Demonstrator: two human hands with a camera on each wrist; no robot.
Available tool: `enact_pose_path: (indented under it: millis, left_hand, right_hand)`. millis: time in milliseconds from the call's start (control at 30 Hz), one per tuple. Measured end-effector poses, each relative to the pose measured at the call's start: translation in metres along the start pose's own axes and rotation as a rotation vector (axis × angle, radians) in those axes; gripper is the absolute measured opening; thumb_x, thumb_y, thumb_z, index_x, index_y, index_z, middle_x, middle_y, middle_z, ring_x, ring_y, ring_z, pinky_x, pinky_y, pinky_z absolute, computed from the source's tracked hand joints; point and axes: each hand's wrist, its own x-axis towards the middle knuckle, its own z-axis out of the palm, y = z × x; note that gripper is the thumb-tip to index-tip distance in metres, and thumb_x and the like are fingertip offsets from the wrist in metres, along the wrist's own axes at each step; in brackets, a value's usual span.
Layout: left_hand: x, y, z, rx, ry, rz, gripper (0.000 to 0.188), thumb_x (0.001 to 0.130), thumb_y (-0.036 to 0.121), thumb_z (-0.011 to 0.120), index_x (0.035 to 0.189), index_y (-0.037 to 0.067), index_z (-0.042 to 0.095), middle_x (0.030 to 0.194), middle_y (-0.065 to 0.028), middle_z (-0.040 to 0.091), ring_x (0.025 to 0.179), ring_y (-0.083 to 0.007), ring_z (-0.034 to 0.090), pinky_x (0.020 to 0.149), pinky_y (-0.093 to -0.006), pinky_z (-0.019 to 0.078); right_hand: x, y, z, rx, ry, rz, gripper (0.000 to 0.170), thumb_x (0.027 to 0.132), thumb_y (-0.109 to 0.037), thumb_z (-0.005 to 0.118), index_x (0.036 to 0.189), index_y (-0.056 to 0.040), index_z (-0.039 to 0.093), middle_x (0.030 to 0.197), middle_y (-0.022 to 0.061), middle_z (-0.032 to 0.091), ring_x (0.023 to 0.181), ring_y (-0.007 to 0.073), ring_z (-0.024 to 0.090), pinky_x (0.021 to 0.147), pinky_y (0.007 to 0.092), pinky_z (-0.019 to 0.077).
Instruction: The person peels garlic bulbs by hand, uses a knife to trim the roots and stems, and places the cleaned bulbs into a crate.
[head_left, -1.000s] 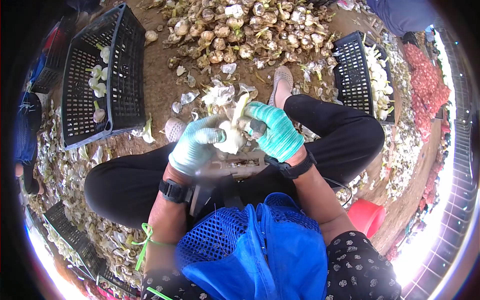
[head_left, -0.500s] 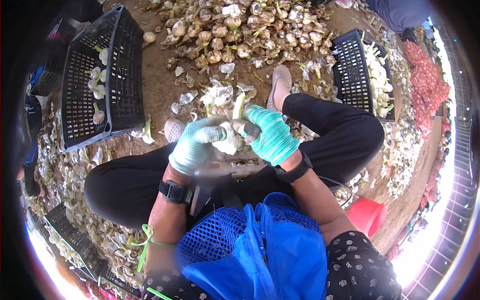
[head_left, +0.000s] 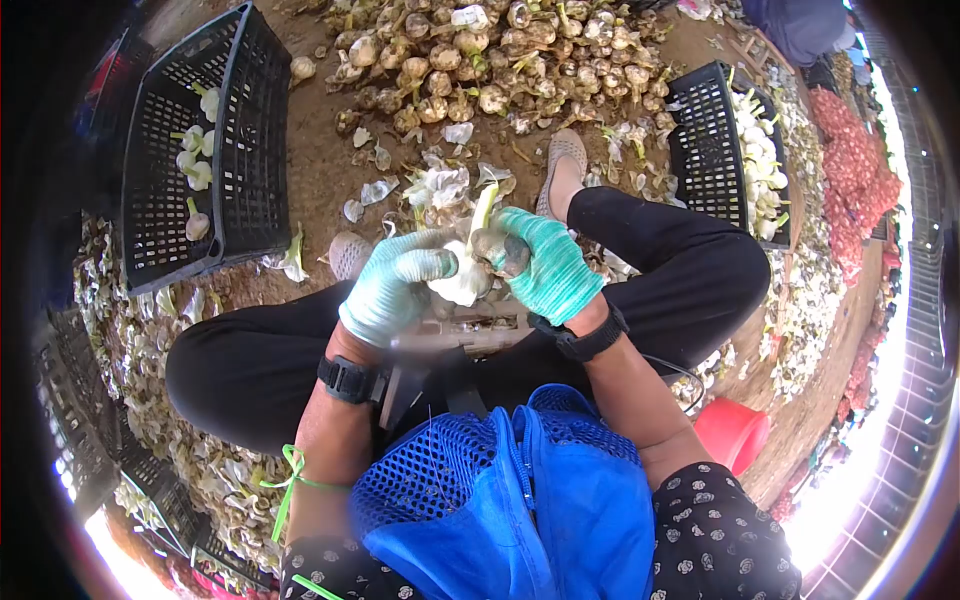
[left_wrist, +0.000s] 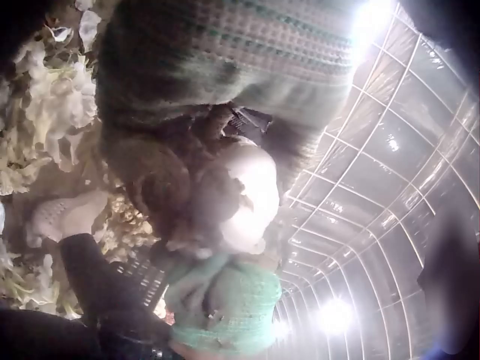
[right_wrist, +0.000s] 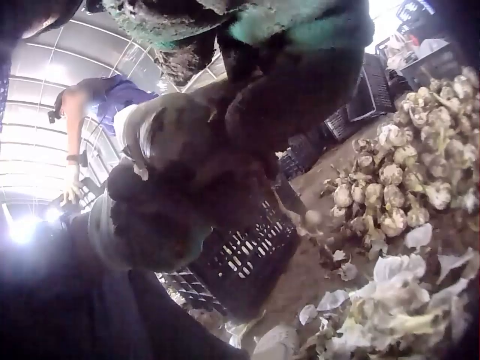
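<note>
The left hand (head_left: 388, 290) grips a white garlic bulb (head_left: 460, 288) between the bent legs (head_left: 660, 275); the right hand (head_left: 548, 268) pinches it near its stem (head_left: 485, 205). Beyond lie loose peels (head_left: 437, 188), then a bulb heap (head_left: 480, 75) between black crates (head_left: 252, 150).

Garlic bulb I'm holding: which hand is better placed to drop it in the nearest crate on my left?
Probably your left hand: it grips the garlic bulb from the side nearer that black crate. Your right hand also holds it near the stem but sits farther away.
</note>
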Motion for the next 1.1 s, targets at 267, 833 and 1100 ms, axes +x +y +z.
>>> enact_pose_path:
  millis: [267,833,1100]
  left_hand:
    - [0.005,-0.003,-0.006,0.003,0.026,-0.038,0.05,0.066,0.011,0.052,0.108,-0.013,0.04,0.091,-0.0155,0.056,0.079,-0.0209,0.057,0.072,-0.028,0.0457]
    - [0.016,-0.012,-0.014,-0.101,0.038,-0.071,0.042,0.066,0.011,0.052,0.102,-0.011,0.045,0.086,-0.0142,0.057,0.074,-0.02,0.058,0.067,-0.0275,0.0466]
    - [0.017,-0.013,-0.017,-0.086,0.042,-0.086,0.042,0.067,0.011,0.051,0.103,-0.01,0.044,0.084,-0.0141,0.057,0.071,-0.0194,0.058,0.062,-0.026,0.0472]
  right_hand:
    - [0.004,-0.015,-0.009,0.011,-0.027,0.158,0.021,0.067,-0.012,0.061,0.082,0.001,0.057,0.076,0.0186,0.056,0.071,0.034,0.054,0.062,0.0381,0.0435]
    - [0.005,0.005,-0.005,0.059,-0.049,0.035,0.025,0.06,-0.004,0.059,0.084,0.0019,0.055,0.079,0.0183,0.055,0.075,0.0345,0.053,0.066,0.0373,0.0438]
    - [0.007,0.007,-0.002,0.083,-0.086,0.087,0.026,0.06,-0.004,0.059,0.086,0.0009,0.055,0.08,0.0182,0.056,0.077,0.0346,0.053,0.067,0.0381,0.0436]
